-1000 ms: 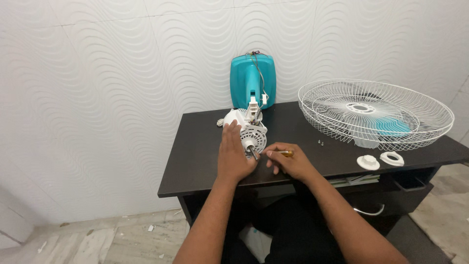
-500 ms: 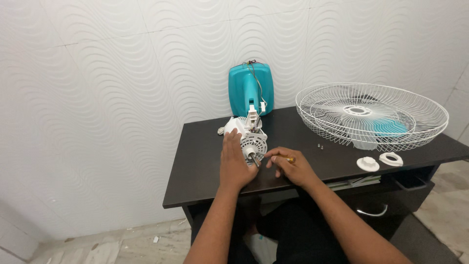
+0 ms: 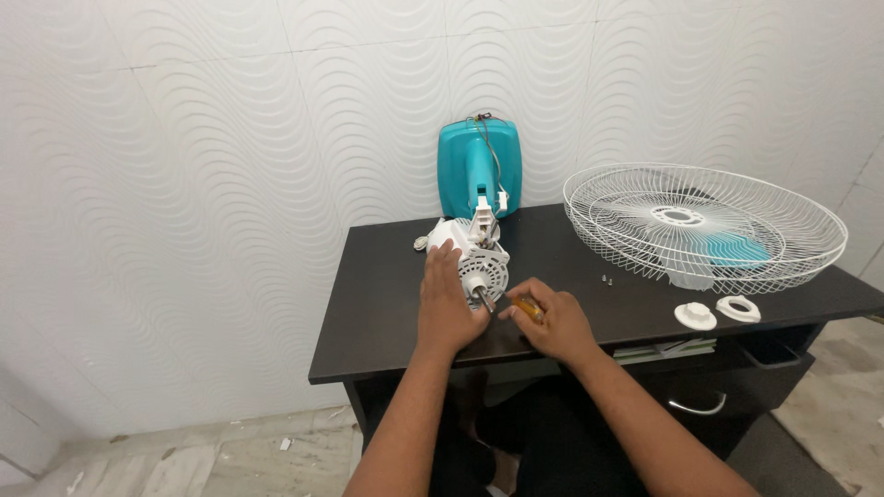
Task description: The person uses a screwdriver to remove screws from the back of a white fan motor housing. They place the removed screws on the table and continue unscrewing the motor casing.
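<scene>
A white fan motor [image 3: 478,259] lies on the black desk [image 3: 387,294], still joined to the teal fan stand [image 3: 477,170] that leans against the wall. My left hand [image 3: 447,308] is wrapped around the motor's left side and holds it steady. My right hand [image 3: 551,322] grips a screwdriver with a yellow handle [image 3: 526,309], whose tip meets the front of the motor by the shaft. Both hands sit near the desk's front edge.
Two stacked white wire fan guards [image 3: 704,225] with a teal blade inside lie on the desk's right side. Two round white plastic caps [image 3: 695,316] [image 3: 738,308] and small screws [image 3: 608,277] rest near them. An open drawer [image 3: 737,368] sits under the desk's right end.
The camera has tilted and shifted a little, so the desk sits slightly lower in view. Both hands stay on the motor and screwdriver in nearly the same place.
</scene>
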